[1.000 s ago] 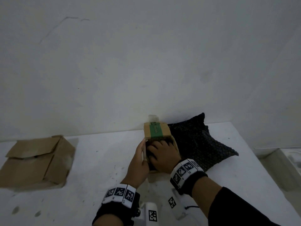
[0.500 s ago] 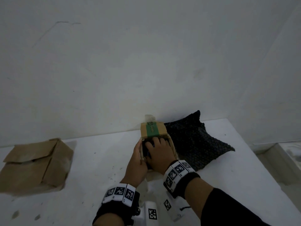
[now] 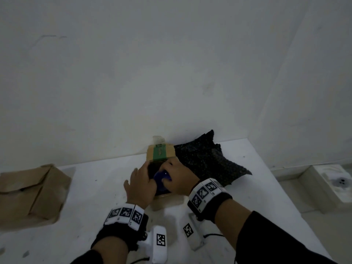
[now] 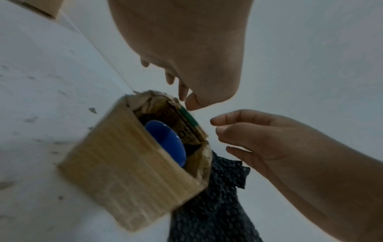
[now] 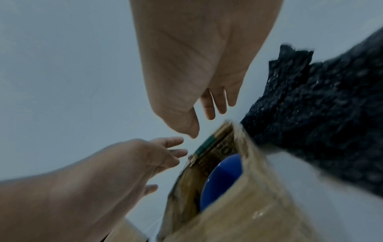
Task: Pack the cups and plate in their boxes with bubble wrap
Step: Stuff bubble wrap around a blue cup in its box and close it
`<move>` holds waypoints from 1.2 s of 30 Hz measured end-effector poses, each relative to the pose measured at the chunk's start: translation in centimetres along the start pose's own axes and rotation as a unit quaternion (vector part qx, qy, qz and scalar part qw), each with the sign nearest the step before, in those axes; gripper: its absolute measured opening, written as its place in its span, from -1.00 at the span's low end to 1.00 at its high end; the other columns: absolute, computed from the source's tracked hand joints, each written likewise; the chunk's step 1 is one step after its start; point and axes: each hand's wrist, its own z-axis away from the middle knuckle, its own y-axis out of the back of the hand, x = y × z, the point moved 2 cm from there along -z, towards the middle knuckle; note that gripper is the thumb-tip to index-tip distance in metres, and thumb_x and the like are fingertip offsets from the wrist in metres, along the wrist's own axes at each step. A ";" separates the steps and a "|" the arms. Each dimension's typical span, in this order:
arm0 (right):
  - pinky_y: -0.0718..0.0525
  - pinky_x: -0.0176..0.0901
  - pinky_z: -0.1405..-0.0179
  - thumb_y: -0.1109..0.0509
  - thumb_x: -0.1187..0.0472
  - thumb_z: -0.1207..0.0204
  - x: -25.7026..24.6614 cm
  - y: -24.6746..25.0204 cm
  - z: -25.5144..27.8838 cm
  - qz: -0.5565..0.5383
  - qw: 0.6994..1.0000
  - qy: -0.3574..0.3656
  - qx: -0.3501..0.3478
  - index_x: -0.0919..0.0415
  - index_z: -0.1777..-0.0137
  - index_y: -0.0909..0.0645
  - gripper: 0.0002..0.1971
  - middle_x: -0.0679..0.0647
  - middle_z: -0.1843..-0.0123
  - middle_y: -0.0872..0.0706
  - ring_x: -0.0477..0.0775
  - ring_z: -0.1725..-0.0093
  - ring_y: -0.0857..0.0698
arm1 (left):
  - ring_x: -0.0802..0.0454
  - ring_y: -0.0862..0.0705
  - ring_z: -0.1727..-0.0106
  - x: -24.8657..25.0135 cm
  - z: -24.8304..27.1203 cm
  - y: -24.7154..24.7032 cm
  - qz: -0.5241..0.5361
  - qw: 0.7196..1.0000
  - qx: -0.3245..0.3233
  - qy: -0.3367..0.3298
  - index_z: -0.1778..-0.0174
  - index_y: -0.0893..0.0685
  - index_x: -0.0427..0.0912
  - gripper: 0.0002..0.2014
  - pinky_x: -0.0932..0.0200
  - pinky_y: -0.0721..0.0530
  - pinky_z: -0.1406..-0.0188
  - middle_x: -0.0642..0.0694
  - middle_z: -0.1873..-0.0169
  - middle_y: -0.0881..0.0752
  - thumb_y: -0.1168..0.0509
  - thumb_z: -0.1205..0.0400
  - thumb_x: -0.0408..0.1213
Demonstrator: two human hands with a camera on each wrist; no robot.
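A small cardboard box [image 3: 161, 151] with green tape stands open on the white table [image 3: 91, 187] near the wall. A blue cup [image 3: 162, 180] sits inside it on dark wrap, seen clearly in the left wrist view [image 4: 165, 139] and the right wrist view [image 5: 221, 176]. My left hand [image 3: 140, 184] hovers at the box's left side, fingers relaxed and holding nothing. My right hand [image 3: 178, 177] hovers over the box's right side with loosely curled, empty fingers [image 4: 234, 131]. Black bubble wrap [image 3: 205, 161] lies right of the box, touching it.
A larger brown cardboard box [image 3: 30, 193] lies at the table's left. The wall rises just behind the small box. The table's right edge drops to a floor with a white drain basin [image 3: 341, 181].
Both hands were pressed down into the small box's opening; now they have lifted off it and spread apart, and the blue cup shows between them.
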 end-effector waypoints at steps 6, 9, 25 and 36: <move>-0.59 0.05 -0.14 -0.26 0.19 -0.55 5.1 6.9 2.2 0.026 0.999 -0.023 0.011 0.20 -0.23 -0.55 -0.72 0.17 -0.25 -0.47 0.17 -0.23 -0.48 | -0.24 -0.37 -0.49 6.6 -0.3 -1.7 -0.070 0.985 0.074 -0.138 -0.44 -0.40 -0.24 -0.41 -0.19 -0.35 -0.42 -0.26 -0.44 -0.45 -0.11 -0.45 -0.19; -0.59 0.07 -0.16 -0.27 0.21 -0.50 8.3 9.0 3.2 0.033 0.998 -0.046 0.032 0.20 -0.28 -0.53 -0.66 0.16 -0.30 -0.49 0.18 -0.28 -0.49 | -0.25 -0.26 -0.57 10.4 -1.0 -4.7 -0.059 0.974 0.062 -0.212 -0.49 -0.36 -0.26 -0.39 -0.15 -0.21 -0.58 -0.27 -0.48 -0.41 -0.16 -0.46 -0.27; -0.13 0.23 -0.57 -0.37 0.09 -0.41 16.9 8.6 -0.2 0.162 0.986 -0.024 0.001 0.03 -0.66 0.02 -0.13 0.05 -0.70 0.01 0.23 -0.66 0.03 | -0.28 -0.02 -0.64 10.5 -8.6 -13.2 -0.118 0.986 -0.085 -0.083 -0.62 0.27 -0.09 0.16 -0.29 -0.21 -0.55 -0.23 -0.62 -0.05 -0.47 -0.36 0.03; -0.24 0.31 -0.42 -0.40 0.23 -0.33 17.5 5.5 -1.5 0.141 0.985 -0.039 0.092 0.07 -0.02 -0.76 -0.74 0.24 -0.04 -0.63 0.35 -0.06 -0.62 | -0.28 -0.48 -0.28 11.5 -7.4 -12.5 -0.104 0.990 -0.010 -0.098 -0.47 -0.27 -0.22 -0.41 -0.16 -0.58 -0.16 -0.28 -0.30 -0.45 -0.29 -0.51 -0.29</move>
